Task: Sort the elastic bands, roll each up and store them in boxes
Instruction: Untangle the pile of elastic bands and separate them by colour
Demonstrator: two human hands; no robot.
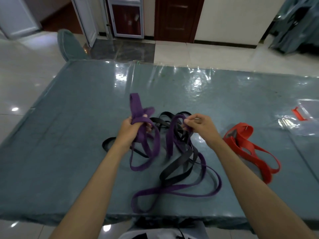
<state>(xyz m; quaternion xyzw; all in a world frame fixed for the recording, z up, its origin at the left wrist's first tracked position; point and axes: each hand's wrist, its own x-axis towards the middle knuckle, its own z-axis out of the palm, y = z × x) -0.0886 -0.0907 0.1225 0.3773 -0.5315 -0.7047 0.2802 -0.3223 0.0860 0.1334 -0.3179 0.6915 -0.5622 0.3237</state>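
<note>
Elastic bands are lying in a tangled heap on the table, directly below and between both hands. The left hand is gripping a gathered bunch of purple band, fingers curled tightly round it; one loop is sticking up above the fist and further loops are hanging down beneath it to the table surface. The right hand is pinching another stretch of purple band between thumb and fingertips, the remaining fingers curling loosely; that stretch is dropping from the pinch towards the heap. Black bands are lying interwoven with the purple lengths under the hands, some trailing out to the left of the left wrist. Red bands are resting in a separate pile to the right of the right forearm, apart from the tangle. A small red object is lying further right, beyond the red pile; its nature cannot be determined.
</note>
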